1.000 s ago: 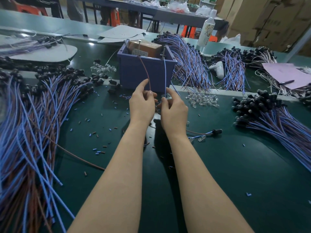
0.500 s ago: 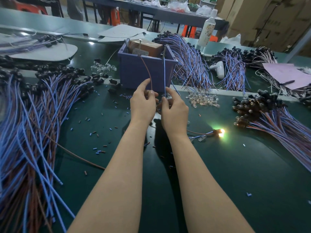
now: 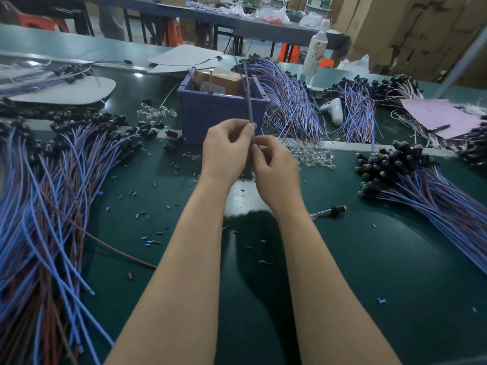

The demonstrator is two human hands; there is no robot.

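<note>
Head view: both hands meet at the centre of the frame, just in front of the purple bin (image 3: 210, 111) at 12 o'clock. The left hand (image 3: 226, 151) pinches a pair of wires (image 3: 249, 101) between thumb and forefinger. The right hand (image 3: 276, 169) has its fingers curled in and nips the same wires just beneath. The wires rise from the fingers toward 12 o'clock, across the bin's front wall and past its rim. They seem to be held upright and together so that their ends can be worked or brought to something in the bin. The ends themselves are too fine to make out.

By count there are two hands, two held wires (one blue, one brown) and one bin. One black lamp holder (image 3: 334, 208) lies alone on the tabletop (image 3: 369, 259) at 4 o'clock, its tip glowing faintly orange. At least four bundles of blue and brown leads are laid out within reach:
- one at 9 o'clock (image 3: 39, 206);
- one at 1 o'clock behind the bin (image 3: 290, 101);
- one further off at 2 o'clock (image 3: 363, 106);
- one at 3 o'clock (image 3: 421, 185).

Two heaps of clear bulbs (image 3: 311, 156) flank the bin. One bottle (image 3: 316, 48) stands at 1 o'clock. Short offcuts (image 3: 147, 241), too many to count, are scattered over the tabletop.
</note>
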